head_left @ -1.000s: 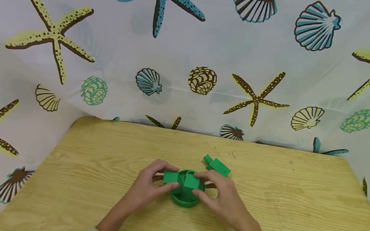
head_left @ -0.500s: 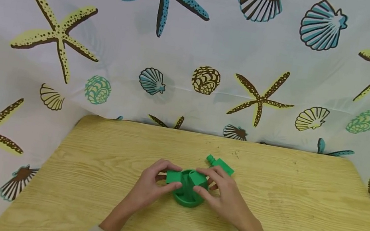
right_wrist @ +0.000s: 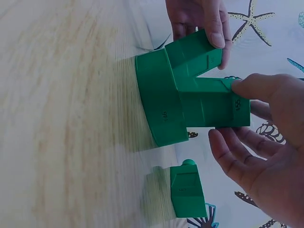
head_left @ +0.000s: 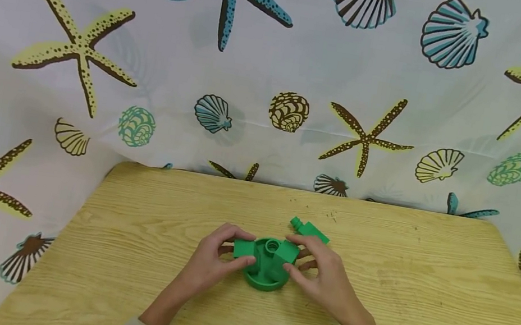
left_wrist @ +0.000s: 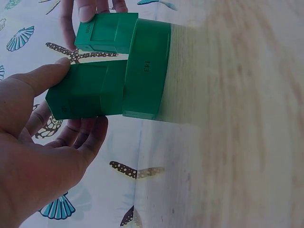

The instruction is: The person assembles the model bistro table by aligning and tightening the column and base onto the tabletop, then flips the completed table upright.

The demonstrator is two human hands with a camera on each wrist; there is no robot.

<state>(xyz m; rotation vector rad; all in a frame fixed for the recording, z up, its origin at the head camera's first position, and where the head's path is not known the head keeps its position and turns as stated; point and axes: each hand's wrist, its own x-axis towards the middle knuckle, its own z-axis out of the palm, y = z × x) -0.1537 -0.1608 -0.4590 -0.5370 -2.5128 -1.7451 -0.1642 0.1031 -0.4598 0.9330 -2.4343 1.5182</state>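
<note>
A round green base [head_left: 263, 284] with a raised rim and a ringed socket [head_left: 271, 246] sits on the table. My left hand [head_left: 208, 259] pinches a green block [head_left: 244, 248] between thumb and fingers at the base's left side. On the right side, my right hand [head_left: 327, 272] pinches a second green block [head_left: 286, 252], turned at an angle. In both wrist views the blocks rise from the base [left_wrist: 147, 69], spread apart at their tops. How they join it inside is hidden. Behind my right hand lies a loose green piece [head_left: 313, 231] with a ridged round end.
The wooden table [head_left: 173, 194] stretches to both sides of the hands. A white cloth [head_left: 254, 70] printed with starfish and shells hangs along its back edge and down both sides. The loose green piece is the nearest thing beyond the base.
My right hand has moved right with its block, turning it outward. The ringed socket at the base's back now shows fully. My left hand and its block stay nearly the same.
</note>
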